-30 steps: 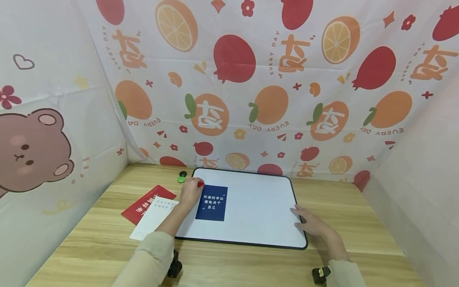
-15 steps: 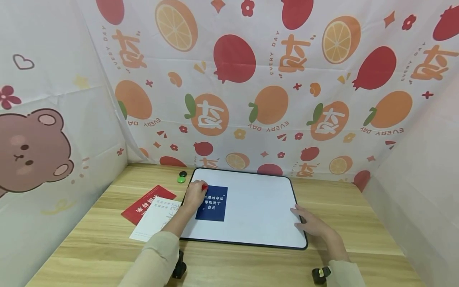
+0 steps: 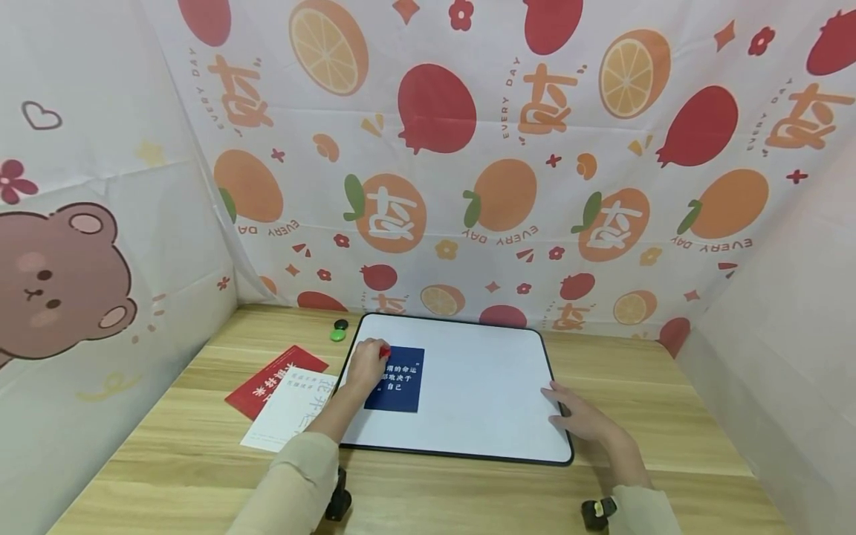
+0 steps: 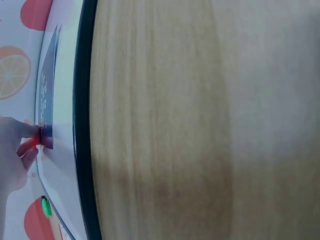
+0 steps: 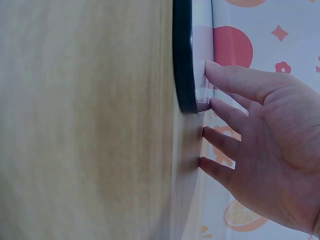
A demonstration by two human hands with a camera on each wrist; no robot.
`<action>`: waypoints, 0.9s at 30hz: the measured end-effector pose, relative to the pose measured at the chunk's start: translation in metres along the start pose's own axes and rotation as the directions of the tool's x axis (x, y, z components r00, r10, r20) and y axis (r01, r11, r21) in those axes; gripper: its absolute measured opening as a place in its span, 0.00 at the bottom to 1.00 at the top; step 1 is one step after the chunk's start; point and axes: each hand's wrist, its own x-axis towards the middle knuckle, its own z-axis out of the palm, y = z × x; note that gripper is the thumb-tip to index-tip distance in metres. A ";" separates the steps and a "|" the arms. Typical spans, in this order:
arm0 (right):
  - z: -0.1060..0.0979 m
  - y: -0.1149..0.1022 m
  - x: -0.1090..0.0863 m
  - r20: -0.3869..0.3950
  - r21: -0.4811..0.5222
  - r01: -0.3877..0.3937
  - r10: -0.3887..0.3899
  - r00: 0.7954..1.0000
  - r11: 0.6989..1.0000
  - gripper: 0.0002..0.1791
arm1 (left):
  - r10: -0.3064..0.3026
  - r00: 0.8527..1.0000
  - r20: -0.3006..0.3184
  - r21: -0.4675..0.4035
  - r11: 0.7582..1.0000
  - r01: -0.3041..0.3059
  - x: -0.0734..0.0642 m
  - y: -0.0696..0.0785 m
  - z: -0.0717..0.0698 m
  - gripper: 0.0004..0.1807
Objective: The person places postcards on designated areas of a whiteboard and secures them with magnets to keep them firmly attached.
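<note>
A white board [image 3: 481, 394] with a black frame lies on the wooden table. On its left part rests a dark blue card [image 3: 401, 400] with white characters. My left hand [image 3: 366, 364] pinches a small red magnet [image 3: 385, 352] at the card's upper left corner. In the left wrist view, thumb and fingertips hold the red magnet against the blue card [image 4: 47, 95]. At the board's right edge, my right hand [image 3: 583, 418] rests with spread fingers. The right wrist view has the thumb on the board's surface and the other fingertips by the frame [image 5: 184, 75] and table.
A green round magnet [image 3: 338, 335] and a black one [image 3: 342, 324] lie left of the board's far corner. Left of the board, a white card [image 3: 284, 409] overlaps a red card [image 3: 267, 379]. A fruit-printed curtain [image 3: 441, 223] hangs behind the table.
My left hand has moved right with the red magnet, from the card's left edge onto its upper left corner. The right hand stays at the board's right edge.
</note>
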 end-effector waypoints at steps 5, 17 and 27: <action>0.001 0.001 0.000 0.006 -0.006 -0.006 0.006 1.000 1.000 0.29 | 0.001 1.000 -0.003 -0.001 1.000 -0.001 -0.002 0.001 -0.002 0.08; 0.000 -0.002 0.000 0.005 0.000 -0.008 0.008 1.000 1.000 0.29 | -0.058 0.998 -0.018 -0.079 0.995 0.057 -0.001 -0.007 -0.021 0.11; -0.001 -0.002 0.001 0.001 -0.004 0.000 0.000 1.000 1.000 0.29 | -0.108 0.989 -0.099 -0.181 0.979 0.089 -0.016 -0.006 -0.046 0.12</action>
